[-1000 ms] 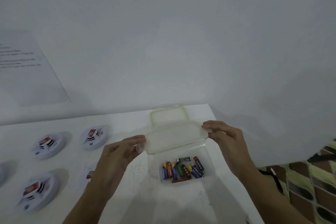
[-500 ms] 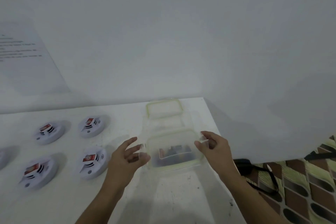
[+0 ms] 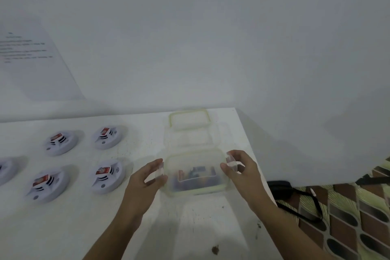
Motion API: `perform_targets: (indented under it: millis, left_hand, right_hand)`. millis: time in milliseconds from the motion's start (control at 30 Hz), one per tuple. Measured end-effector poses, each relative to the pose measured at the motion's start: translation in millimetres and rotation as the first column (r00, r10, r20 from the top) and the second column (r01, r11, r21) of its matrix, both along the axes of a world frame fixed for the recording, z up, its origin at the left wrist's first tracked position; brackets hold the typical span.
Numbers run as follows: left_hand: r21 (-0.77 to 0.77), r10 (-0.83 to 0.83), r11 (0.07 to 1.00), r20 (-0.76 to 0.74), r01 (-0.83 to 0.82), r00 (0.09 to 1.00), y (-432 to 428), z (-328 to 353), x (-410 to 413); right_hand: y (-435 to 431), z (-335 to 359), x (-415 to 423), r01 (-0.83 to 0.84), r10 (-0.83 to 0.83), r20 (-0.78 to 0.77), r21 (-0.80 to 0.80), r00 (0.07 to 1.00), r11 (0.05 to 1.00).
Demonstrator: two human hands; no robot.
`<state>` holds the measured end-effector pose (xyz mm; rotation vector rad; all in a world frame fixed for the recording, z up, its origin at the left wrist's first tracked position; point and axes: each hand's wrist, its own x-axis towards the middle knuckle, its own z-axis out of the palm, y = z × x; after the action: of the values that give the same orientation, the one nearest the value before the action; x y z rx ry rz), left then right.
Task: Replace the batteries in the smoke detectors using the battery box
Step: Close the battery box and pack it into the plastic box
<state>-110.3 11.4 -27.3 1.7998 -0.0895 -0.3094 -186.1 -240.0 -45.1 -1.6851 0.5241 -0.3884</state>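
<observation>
The clear battery box sits on the white table near its right edge. Its green-rimmed lid lies on top, and the batteries show only dimly through the plastic. My left hand pinches the lid's left side latch between thumb and fingers. My right hand pinches the right side latch. Several white smoke detectors lie to the left with red batteries showing, the nearest just beside my left hand.
A second clear box stands right behind the battery box, with a green-rimmed lid at the wall. The table edge runs close by my right hand. A black strap lies on the patterned floor. A printed sheet hangs on the wall.
The lid, held above the open box a second ago, now lies on the box. Both hands have shifted from the lid's ends to its side latches.
</observation>
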Motion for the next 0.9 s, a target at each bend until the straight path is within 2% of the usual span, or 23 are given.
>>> perform_targets:
  millis: [133,267,467,667,900]
  left_hand:
    - [0.094,-0.001,0.996,-0.002,0.001,1.0,13.1,-2.8,-11.9]
    - [0.075,-0.014,0.997,-0.034,0.017,0.999,16.4,-4.5,-22.8]
    - [0.136,-0.048,0.99,0.036,0.043,0.998,6.2,-6.2,-27.5]
    - [0.06,-0.024,0.998,0.014,0.023,1.0,-1.7,-9.2,-38.2]
    - [-0.05,-0.031,0.998,-0.007,0.031,0.999,-3.8,-17.2,-42.6]
  right_hand:
    - [8.8,-8.0,-15.9,-0.082,0.082,-0.003,-0.025,0.997,0.996]
    - [12.9,-9.4,-21.4,-0.172,0.17,-0.044,-0.041,0.984,0.984]
    - [20.0,-9.8,-22.0,-0.206,0.206,-0.075,0.011,0.976,0.979]
    - [35.8,-5.8,-15.3,-0.2,0.21,-0.081,0.114,0.974,0.973]
    - [36.6,-7.9,-15.9,-0.271,0.277,-0.03,0.121,0.961,0.955]
